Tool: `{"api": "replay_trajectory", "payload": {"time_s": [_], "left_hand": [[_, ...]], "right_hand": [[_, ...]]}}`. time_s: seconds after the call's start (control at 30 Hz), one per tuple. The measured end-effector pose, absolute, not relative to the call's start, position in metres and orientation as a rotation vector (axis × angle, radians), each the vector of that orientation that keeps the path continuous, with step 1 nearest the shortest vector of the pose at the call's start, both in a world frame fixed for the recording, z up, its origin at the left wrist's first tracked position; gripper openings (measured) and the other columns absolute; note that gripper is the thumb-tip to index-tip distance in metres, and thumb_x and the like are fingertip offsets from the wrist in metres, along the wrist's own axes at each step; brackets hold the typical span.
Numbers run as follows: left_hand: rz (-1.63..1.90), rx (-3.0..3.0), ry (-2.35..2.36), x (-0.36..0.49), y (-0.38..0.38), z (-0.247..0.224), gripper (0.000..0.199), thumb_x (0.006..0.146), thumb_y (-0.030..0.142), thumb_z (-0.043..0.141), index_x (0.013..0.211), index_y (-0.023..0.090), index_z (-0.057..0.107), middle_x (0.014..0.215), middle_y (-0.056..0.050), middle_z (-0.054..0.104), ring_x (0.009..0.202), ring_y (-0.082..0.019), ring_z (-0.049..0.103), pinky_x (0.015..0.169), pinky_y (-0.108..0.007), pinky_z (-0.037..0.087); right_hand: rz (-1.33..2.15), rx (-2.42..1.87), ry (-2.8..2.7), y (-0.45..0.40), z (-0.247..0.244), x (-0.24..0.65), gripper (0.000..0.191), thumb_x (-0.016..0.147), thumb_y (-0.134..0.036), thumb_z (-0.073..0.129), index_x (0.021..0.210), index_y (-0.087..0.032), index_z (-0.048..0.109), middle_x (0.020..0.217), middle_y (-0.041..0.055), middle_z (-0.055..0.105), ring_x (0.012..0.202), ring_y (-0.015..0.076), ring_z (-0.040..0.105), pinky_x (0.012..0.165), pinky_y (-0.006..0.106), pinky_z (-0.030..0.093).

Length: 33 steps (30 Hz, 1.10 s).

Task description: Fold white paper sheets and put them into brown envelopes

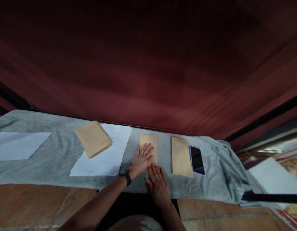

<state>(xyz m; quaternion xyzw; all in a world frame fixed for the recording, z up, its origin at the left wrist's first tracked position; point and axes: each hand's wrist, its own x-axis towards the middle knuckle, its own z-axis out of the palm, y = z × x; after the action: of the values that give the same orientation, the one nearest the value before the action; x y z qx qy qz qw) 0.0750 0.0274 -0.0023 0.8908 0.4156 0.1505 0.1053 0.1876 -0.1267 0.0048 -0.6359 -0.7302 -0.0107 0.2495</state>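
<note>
A tan paper envelope (148, 138) lies upright on the grey cloth straight in front of me. My left hand (144, 157), with a dark watch (126, 178) on its wrist, rests flat across the envelope with the fingers stretched out. At the envelope's near end, my right hand (159, 184) lies palm down, its fingertips at the lower edge. The hands cover the envelope's lower part. Another tan envelope (182, 156) lies to the right, apart from both hands. Neither hand is wrapped around anything.
Several stacked tan envelopes (93, 138) lie over white paper sheets (114, 150) on the left. Another white sheet (20, 145) is farther left. A phone (197, 159) lies right of the second envelope. Behind the cloth-covered surface (60, 154) rises a dark red panel (148, 80).
</note>
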Motion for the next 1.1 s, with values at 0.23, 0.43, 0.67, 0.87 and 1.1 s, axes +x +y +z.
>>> {"api": "replay_trajectory", "payload": {"time_s": [0.23, 0.43, 0.67, 0.87, 1.1], "left_hand": [[0.446, 2.652, 1.185, 0.098, 0.068, -0.005, 0.056, 0.101, 0.037, 0.039, 0.154, 0.019, 0.039, 0.161, -0.011, 0.04, 0.153, -0.027, 0.026, 0.124, -0.054, 0.01], [0.442, 2.659, 1.134, 0.108, 0.089, -0.003, 0.057, 0.101, 0.04, 0.037, 0.153, 0.018, 0.04, 0.162, -0.012, 0.038, 0.152, -0.028, 0.028, 0.124, -0.053, 0.011], [0.416, 2.706, 1.012, 0.102, 0.085, -0.003, 0.057, 0.102, 0.039, 0.036, 0.155, 0.019, 0.038, 0.162, -0.01, 0.037, 0.153, -0.023, 0.027, 0.125, -0.047, 0.012], [0.37, 2.737, 0.888, 0.089, 0.067, -0.005, 0.056, 0.102, 0.038, 0.036, 0.154, 0.016, 0.039, 0.163, -0.01, 0.037, 0.153, -0.02, 0.027, 0.125, -0.04, 0.013], [0.35, 2.735, 0.813, 0.077, 0.041, -0.002, 0.056, 0.102, 0.035, 0.038, 0.155, 0.015, 0.036, 0.163, -0.012, 0.035, 0.153, -0.02, 0.026, 0.126, -0.04, 0.012]], "right_hand": [[-0.041, -1.739, -1.964, -0.127, 0.008, 0.186, 0.048, 0.104, -0.034, 0.049, 0.15, -0.023, 0.047, 0.149, 0.0079, 0.055, 0.139, 0.024, 0.051, 0.119, 0.045, 0.036], [-0.033, -1.748, -1.982, -0.127, 0.011, 0.186, 0.05, 0.103, -0.034, 0.05, 0.152, -0.024, 0.044, 0.152, 0.008, 0.052, 0.139, 0.0251, 0.05, 0.118, 0.047, 0.037], [-0.023, -1.736, -1.973, -0.127, 0.007, 0.186, 0.051, 0.103, -0.032, 0.049, 0.154, -0.025, 0.042, 0.152, 0.0076, 0.052, 0.139, 0.0252, 0.051, 0.118, 0.048, 0.037], [-0.01, -1.725, -1.969, -0.128, 0.004, 0.186, 0.049, 0.102, -0.029, 0.048, 0.151, -0.022, 0.046, 0.148, 0.0082, 0.057, 0.138, 0.0252, 0.051, 0.119, 0.048, 0.035], [0.041, -1.652, -1.902, -0.131, -0.001, 0.196, 0.038, 0.101, -0.018, 0.04, 0.134, -0.021, 0.059, 0.133, 0.0085, 0.067, 0.128, 0.0206, 0.059, 0.115, 0.046, 0.041]]}}
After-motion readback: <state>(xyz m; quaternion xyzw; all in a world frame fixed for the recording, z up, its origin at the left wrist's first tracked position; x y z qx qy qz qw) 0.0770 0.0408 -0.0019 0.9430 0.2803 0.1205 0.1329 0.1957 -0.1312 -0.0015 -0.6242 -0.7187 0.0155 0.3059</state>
